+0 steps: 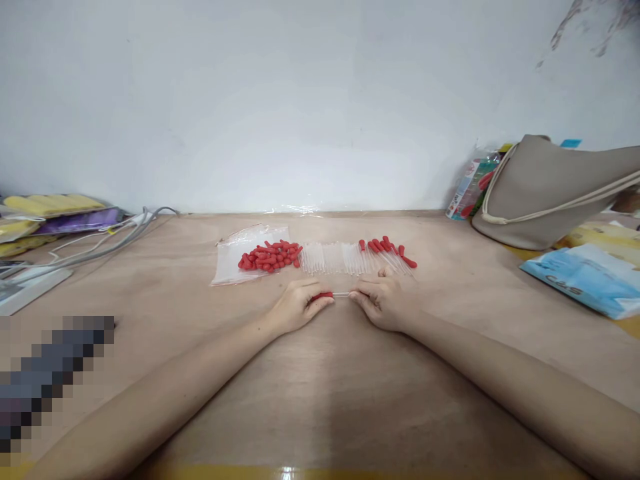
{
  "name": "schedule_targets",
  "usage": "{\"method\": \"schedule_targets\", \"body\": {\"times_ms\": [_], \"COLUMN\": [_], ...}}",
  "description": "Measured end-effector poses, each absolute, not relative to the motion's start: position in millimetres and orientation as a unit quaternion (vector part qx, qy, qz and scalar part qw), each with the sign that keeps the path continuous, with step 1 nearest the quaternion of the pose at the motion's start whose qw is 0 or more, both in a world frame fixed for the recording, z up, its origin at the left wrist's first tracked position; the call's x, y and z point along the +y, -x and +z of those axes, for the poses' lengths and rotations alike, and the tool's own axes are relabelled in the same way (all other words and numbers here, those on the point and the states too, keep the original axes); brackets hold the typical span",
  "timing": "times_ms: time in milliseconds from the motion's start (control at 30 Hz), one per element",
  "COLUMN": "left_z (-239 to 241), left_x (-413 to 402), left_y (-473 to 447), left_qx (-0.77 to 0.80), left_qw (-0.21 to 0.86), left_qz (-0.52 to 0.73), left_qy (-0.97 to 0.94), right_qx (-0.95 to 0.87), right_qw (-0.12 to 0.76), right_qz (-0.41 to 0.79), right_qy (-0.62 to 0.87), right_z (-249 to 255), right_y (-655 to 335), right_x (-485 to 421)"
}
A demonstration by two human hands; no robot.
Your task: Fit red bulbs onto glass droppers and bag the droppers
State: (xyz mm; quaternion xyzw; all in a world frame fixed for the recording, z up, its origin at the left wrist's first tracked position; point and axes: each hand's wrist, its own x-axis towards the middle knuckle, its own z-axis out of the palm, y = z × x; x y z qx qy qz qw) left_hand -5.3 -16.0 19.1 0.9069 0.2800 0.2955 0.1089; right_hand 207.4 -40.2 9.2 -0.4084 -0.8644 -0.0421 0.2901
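My left hand (301, 305) pinches a red rubber dropper bulb (325, 295), mostly covered by the fingers. A thin clear dropper tube (341, 295) runs from the bulb's mouth into my right hand (380, 301), whose closed fingers hide its other end. Just beyond the hands lies a row of clear tubes (327, 259) side by side. To the left, a pile of loose red bulbs (270, 257) rests partly on a clear plastic bag (227, 257). At the row's right end lie several droppers with red bulbs fitted (383, 245).
At the right stand a beige bag (545, 193), a clear patterned package (473, 183) and a blue tissue pack (580, 277). Cables (125, 235), a white power strip (35, 290) and yellow and purple packs (75, 213) lie left. A pixelated dark object (50, 373) is nearer. A white wall closes the back.
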Motion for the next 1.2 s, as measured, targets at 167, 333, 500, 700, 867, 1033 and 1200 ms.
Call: {"method": "schedule_targets", "body": {"times_ms": [167,333,500,700,867,1033,1200], "left_z": [17,13,15,15,12,11,11], "left_x": [-15,-12,-8,-7,-6,-6,-5], "left_y": [5,7,10,11,9,9,9], "left_qx": [0.268,0.242,0.242,0.356,0.339,0.331,0.333], "left_qw": [0.101,0.090,0.065,0.100,0.124,0.130,0.127], "left_qz": [0.294,0.305,0.350,0.353,0.339,0.338,0.328], "left_qy": [-0.912,-0.917,-0.903,-0.859,-0.869,-0.871,-0.875], "right_qx": [-0.859,-0.869,-0.894,-0.760,-0.577,-0.591,-0.595], "right_qw": [0.277,0.260,0.230,0.292,0.310,0.280,0.277], "right_qz": [-0.016,-0.003,0.002,0.043,0.023,0.018,0.005], "right_qy": [0.430,0.421,0.384,0.579,0.755,0.757,0.754], "right_z": [6,12,35,49,41,25,18], "right_y": [-204,-202,-199,-240,-281,-281,-277], "right_x": [-39,-43,-49,-20,9,16,21]}}
